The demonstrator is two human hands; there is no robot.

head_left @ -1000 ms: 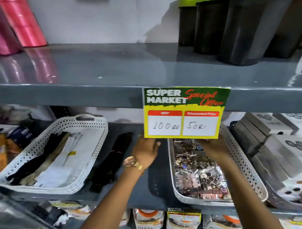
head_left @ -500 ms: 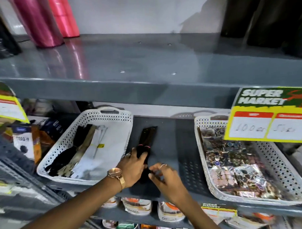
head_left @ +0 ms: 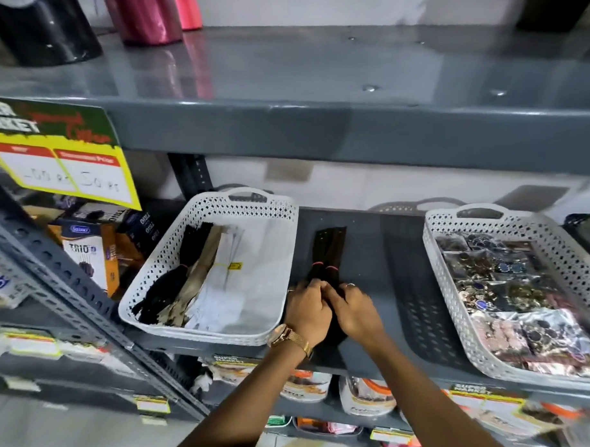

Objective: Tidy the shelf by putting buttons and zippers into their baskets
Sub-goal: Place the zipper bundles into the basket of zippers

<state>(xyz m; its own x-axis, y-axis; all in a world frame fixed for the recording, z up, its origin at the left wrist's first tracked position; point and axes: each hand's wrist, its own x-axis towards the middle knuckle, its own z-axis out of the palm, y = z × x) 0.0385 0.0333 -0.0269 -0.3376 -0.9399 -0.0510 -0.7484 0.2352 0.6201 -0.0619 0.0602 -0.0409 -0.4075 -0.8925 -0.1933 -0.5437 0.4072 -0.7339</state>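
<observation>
Both hands close on the black zipper bundles [head_left: 328, 252] that lie loose on the shelf [head_left: 371, 254]. The left hand [head_left: 308, 306] and right hand [head_left: 355, 310] touch each other, fingers curled down over the near end of the bundles. Whether the bundles are already gripped or only pressed, I cannot tell; they lie flat on the shelf, not lifted.

Just left of the hands stands the zipper basket [head_left: 219, 209], already holding black, tan and white zippers. Well to the right of the hands stands the button basket [head_left: 456, 284], full of button packets. No loose buttons show on the shelf. By my judgement the buttons are done, and these bundles are the last loose items in view; they need only a short move left into the basket.

Writing: a price sign [head_left: 55, 154] far left of the hands reads "MARKET" and what looks like "50 rs". A box [head_left: 87, 257] below it reads "TRIO". A tag [head_left: 470, 392] below the right forearm reads "SUPER MARKET".
</observation>
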